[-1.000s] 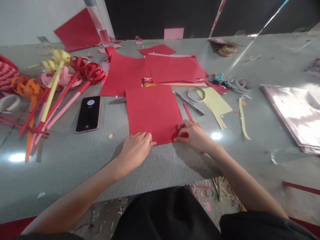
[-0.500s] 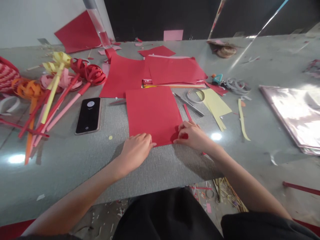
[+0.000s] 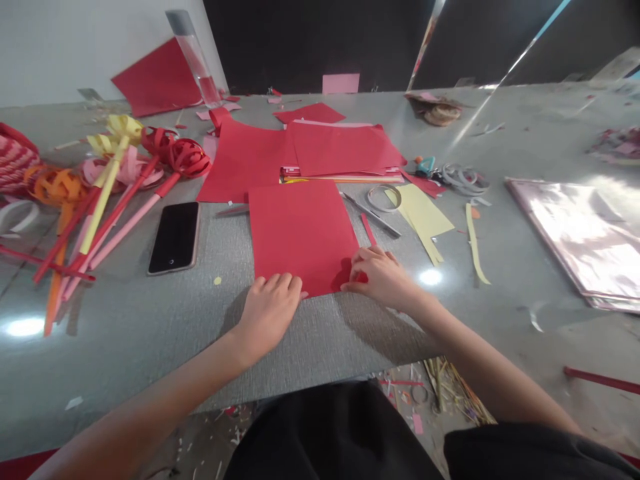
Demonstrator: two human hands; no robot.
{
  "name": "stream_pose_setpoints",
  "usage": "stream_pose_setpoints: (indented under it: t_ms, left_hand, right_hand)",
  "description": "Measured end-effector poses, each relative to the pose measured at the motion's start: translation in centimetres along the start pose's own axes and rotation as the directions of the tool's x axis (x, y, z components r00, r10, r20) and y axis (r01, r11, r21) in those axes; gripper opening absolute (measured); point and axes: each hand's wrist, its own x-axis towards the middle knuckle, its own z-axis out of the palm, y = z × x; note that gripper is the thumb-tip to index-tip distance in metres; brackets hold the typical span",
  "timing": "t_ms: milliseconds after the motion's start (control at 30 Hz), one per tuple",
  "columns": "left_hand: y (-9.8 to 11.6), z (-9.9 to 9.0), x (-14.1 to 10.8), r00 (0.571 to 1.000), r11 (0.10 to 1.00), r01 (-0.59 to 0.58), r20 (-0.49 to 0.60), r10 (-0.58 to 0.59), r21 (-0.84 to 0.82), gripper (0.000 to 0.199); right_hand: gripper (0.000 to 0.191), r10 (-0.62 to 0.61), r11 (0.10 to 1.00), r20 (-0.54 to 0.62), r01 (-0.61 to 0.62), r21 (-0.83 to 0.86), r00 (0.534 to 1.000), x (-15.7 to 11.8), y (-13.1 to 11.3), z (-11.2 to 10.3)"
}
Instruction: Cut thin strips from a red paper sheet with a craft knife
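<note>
A sheet of red paper [image 3: 301,233] lies flat on the grey table in front of me. At its near left corner, my left hand [image 3: 274,305] is closed, fingers curled over the near edge and thumb against it. My right hand [image 3: 377,275] pinches the near right corner between thumb and fingers, and a shadow falls on the paper beside it. A narrow red strip [image 3: 369,229] lies just beyond my right hand. To the right of the sheet are a silver pen-like cutter [image 3: 373,215] and a roll of tape [image 3: 384,198].
A black phone [image 3: 175,238] lies on the left, beside several paper-strip flowers [image 3: 113,177] on rolled stems. Behind the sheet is a stack of red paper [image 3: 345,148]. Pale yellow paper [image 3: 425,217] and a shiny plastic-wrapped pack [image 3: 580,233] are on the right. A clear bottle [image 3: 195,60] stands at the back.
The view has shifted slightly, so the table appears a little lower and further left. The phone's screen has gone dark. Both hands stay at the paper's near edge.
</note>
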Motion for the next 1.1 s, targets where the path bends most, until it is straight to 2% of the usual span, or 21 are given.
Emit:
stream_pose_setpoints:
  t_ms: [233, 367, 533, 700, 1100]
  left_hand:
    - [-0.1, 0.2, 0.1, 1.000, 1.000, -0.009, 0.009, 0.009, 0.004, 0.020]
    - [-0.6, 0.5, 0.0, 1.000, 1.000, -0.004, 0.014, 0.004, -0.022, 0.018]
    - [-1.5, 0.6, -1.8, 0.999, 0.998, 0.028, 0.029, -0.027, -0.049, 0.019]
    - [-1.8, 0.7, -3.0, 0.999, 0.997, 0.047, 0.027, -0.046, -0.065, 0.022]
    - [-1.8, 1.0, -3.0, 0.999, 0.999, 0.033, -0.005, -0.033, -0.044, 0.027]
  right_hand:
    - [0.035, -0.048, 0.993, -0.059, 0.041, -0.114, 0.997, -0.1, 0.3, 0.4]
    - [0.032, -0.110, 0.994, -0.078, 0.109, -0.025, 0.991, -0.2, 1.4, 0.8]
    - [0.028, -0.123, 0.991, -0.133, 0.128, 0.029, 0.983, -0.9, 1.8, 1.2]
    - [0.028, -0.176, 0.984, -0.140, 0.172, -0.038, 0.974, -0.9, 1.3, 1.4]
    - [0.034, -0.203, 0.971, -0.163, 0.177, -0.161, 0.966, -1.1, 0.8, 1.4]
